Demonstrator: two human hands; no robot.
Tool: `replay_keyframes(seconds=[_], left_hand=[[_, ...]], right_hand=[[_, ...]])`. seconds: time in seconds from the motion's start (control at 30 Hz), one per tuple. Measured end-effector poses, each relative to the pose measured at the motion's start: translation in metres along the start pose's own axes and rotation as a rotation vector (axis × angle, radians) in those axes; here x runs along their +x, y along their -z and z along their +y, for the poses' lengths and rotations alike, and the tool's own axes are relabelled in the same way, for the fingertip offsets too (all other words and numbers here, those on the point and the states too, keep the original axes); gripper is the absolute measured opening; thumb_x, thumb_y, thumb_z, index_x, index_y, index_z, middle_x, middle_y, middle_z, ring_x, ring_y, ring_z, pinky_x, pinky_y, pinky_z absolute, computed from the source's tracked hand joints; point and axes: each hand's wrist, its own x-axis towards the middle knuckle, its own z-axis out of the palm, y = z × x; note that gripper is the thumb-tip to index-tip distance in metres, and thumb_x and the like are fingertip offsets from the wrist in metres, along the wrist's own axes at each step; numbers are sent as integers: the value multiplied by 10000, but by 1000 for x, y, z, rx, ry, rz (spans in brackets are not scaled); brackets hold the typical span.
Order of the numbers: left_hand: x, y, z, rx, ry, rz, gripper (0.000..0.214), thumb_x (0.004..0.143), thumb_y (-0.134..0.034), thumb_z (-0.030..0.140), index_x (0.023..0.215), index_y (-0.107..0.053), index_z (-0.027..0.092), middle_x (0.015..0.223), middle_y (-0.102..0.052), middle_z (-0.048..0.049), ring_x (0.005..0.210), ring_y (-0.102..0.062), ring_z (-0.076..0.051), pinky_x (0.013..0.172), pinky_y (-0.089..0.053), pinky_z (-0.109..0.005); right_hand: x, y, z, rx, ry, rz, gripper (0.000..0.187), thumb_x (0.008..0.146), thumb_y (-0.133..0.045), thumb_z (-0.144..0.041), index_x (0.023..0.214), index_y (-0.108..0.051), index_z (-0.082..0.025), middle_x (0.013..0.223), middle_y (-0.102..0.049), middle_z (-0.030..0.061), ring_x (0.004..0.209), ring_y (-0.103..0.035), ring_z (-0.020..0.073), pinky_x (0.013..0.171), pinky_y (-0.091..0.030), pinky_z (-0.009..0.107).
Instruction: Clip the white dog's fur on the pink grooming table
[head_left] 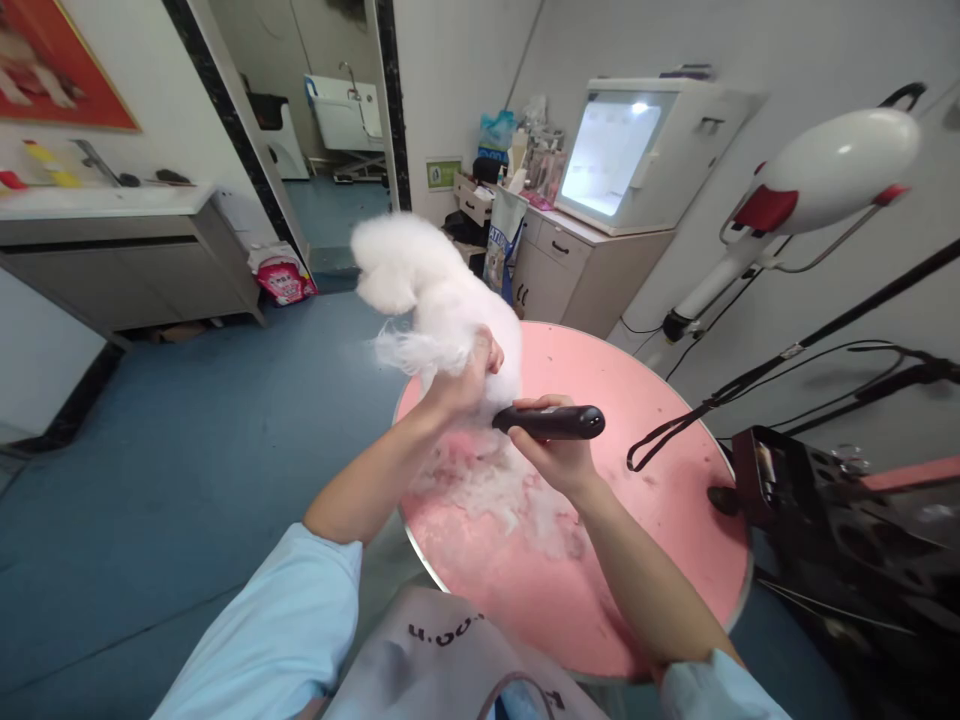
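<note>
A fluffy white dog stands on the round pink grooming table, its head turned away toward the far left. My left hand is closed around the dog's tail, whose long wispy hair hangs out to the left. In my right hand is a black hair clipper, its front end against the dog's rear; the blade itself is hidden in the coat. Loose white fur lies scattered on the tabletop below both hands.
A black grooming loop hangs over the table's right side. A white dryer on an arm is at upper right. A dark tool tray stands beside the table. Behind are a lit white cabinet and drawers.
</note>
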Motion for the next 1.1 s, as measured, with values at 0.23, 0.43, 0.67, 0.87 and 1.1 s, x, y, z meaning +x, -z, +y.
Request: replay_keyframes(seconds=[0.23,0.43,0.67,0.87,1.1], left_hand=[[2,-2,4,-30,2,5,709,823,-295,868,553,-330,214,569,-410,-14,569,-394,-139,605,-377,-313],[4,-5,5,-27,14,20,705,845,-282,847,542,-332,213,569,-414,-16,565,-394,-138,620,-395,-314],[3,-4,6,19,54,28,689,870,-263,821,551,-327,214,585,-428,-16,592,-419,-142,674,-430,-313],[1,-5,8,40,91,6,689,882,-245,814,554,-325,213,601,-442,-15,594,-414,-140,690,-435,-310],[1,-6,7,61,90,14,686,891,-209,811,574,-327,214,615,-443,-15,610,-421,-144,710,-439,-305]], right_hand=[[-23,8,7,19,-95,14,295,777,-786,-342,978,-596,-240,886,-742,49,800,-734,229,670,-601,356],[-17,-7,0,133,152,216,458,814,-786,-344,1125,-458,-277,1117,-717,71,1012,-723,234,829,-607,411],[-58,-37,35,19,89,71,473,783,-818,-336,1138,-513,-267,1196,-705,98,1063,-721,248,902,-599,427],[-69,-26,20,103,244,156,556,825,-789,-262,1239,-424,-329,1301,-656,82,1185,-673,255,949,-589,476],[-60,-57,46,-157,403,54,512,876,-676,-117,1322,-480,-277,1434,-581,132,1293,-610,245,1004,-585,434]])
